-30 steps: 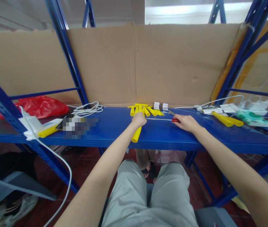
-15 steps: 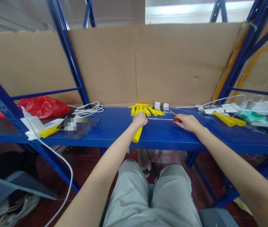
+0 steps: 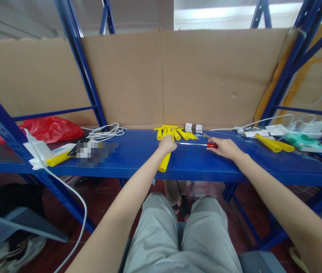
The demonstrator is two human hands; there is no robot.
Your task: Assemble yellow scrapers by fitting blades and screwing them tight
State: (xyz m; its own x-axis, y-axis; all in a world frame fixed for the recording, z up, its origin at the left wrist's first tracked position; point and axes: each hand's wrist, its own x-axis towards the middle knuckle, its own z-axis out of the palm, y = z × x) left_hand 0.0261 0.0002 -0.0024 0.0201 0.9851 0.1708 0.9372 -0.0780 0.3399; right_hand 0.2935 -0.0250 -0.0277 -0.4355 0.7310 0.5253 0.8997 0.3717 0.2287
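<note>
My left hand (image 3: 167,144) is closed around a yellow tapered tube (image 3: 164,163), whose wide end points toward me. In my right hand (image 3: 225,148) is the red handle of a screwdriver (image 3: 212,145). Its long thin shaft runs level to the left and meets my left hand, where the fingers hide its tip. Just behind my left hand lie several more yellow tubes (image 3: 182,133). Small stacked white pieces (image 3: 194,127) stand beside them, with tiny loose parts (image 3: 198,135) in front.
Coiled white cable (image 3: 106,131), a red plastic bag (image 3: 52,128) and another yellow tube (image 3: 60,158) are on the left. To the right lie two yellow tubes (image 3: 273,144) and a green-and-white item (image 3: 304,142). Cardboard (image 3: 220,76) walls the back of the blue shelf (image 3: 138,151).
The screwdriver's red handle shows a little more in my right hand, and its shaft looks brighter. Both hands stay in nearly the same place. The view has shifted very slightly.
</note>
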